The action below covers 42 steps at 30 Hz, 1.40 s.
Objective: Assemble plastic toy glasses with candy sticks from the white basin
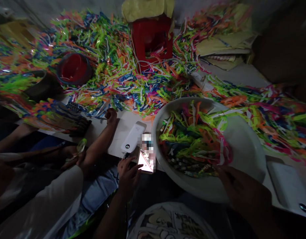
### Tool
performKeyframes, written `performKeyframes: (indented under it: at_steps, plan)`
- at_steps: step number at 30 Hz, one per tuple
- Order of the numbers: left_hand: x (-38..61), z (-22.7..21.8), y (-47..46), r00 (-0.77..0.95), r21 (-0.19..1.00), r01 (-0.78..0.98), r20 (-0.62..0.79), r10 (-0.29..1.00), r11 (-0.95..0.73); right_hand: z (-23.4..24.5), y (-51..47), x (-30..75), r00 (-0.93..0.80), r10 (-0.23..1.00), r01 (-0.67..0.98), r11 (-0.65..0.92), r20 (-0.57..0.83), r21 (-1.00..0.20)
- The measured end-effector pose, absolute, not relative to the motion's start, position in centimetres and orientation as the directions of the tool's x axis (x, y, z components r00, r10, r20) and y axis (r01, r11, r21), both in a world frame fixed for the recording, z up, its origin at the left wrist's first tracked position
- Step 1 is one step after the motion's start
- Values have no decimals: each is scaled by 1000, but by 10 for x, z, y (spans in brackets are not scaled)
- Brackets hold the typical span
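Observation:
My left hand (129,172) lies over the lower left corner of a lit smartphone (146,161), fingers apart, one fingertip on the screen. Part of that screen is blurred out. Just above the phone lies a white power bank (133,136) with a cable at its lower end. My right hand (243,191) is at the front rim of a large pale basin (247,146), its fingers pinched together. Bright plastic strips (190,132) in neon yellow, orange, pink and blue fill the basin's left part. One pink strip reaches the right fingertips; what they grip is too dark to make out.
Heaps of coloured strips (103,43) cover the table behind. A red plastic stool (153,36), a dark tub with a red bowl (73,69) and flattened cardboard (222,46) stand there. A co-worker's arm (100,136) is at left; a white device (289,186) lies at right.

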<state>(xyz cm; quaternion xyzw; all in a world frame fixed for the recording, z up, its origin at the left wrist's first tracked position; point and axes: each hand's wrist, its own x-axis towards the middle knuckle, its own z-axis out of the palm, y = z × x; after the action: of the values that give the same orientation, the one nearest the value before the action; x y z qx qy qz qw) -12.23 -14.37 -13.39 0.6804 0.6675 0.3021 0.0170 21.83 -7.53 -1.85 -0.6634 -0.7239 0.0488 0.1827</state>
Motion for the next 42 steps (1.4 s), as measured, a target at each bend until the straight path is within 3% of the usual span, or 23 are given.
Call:
performKeyframes:
  at_steps: [42]
  plan:
    - [-122, -136, -144, -73, 338, 940, 349, 934, -53, -24, -76, 222, -84, 970, 949, 148, 228, -279]
